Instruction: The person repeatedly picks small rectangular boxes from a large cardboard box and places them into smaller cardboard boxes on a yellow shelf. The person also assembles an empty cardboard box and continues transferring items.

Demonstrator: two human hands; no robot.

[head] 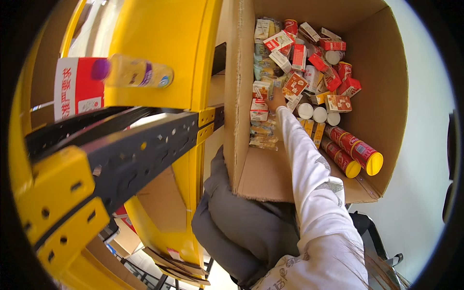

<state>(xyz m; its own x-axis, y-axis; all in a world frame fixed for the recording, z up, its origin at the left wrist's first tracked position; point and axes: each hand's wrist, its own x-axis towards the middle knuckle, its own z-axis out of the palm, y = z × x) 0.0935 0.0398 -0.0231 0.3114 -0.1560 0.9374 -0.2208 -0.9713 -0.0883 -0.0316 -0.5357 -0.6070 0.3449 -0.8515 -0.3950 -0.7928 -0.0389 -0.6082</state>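
Observation:
My right hand (277, 100), at the end of a white sleeve, reaches deep into a large cardboard box (266, 177). Its fingers are among packaged foods, right beside a small white-and-orange carton (260, 90) and a red-and-white carton (259, 110). Another carton, brown and white (295, 87), leans just right of the fingers. Clear-wrapped snack packets (264, 142) line the box's left wall. The fingertips are too small and partly covered to show whether they grip anything. My left hand is out of view.
Red canisters with yellow lids (374, 164) lie in the box's near right corner, by white-lidded cans (319, 114). Left stands a yellow metal rack (156, 32) with a black perforated beam (145, 145). A purple-capped bottle (139, 73) is on the rack. Grey-trousered legs (250, 224) are below the box.

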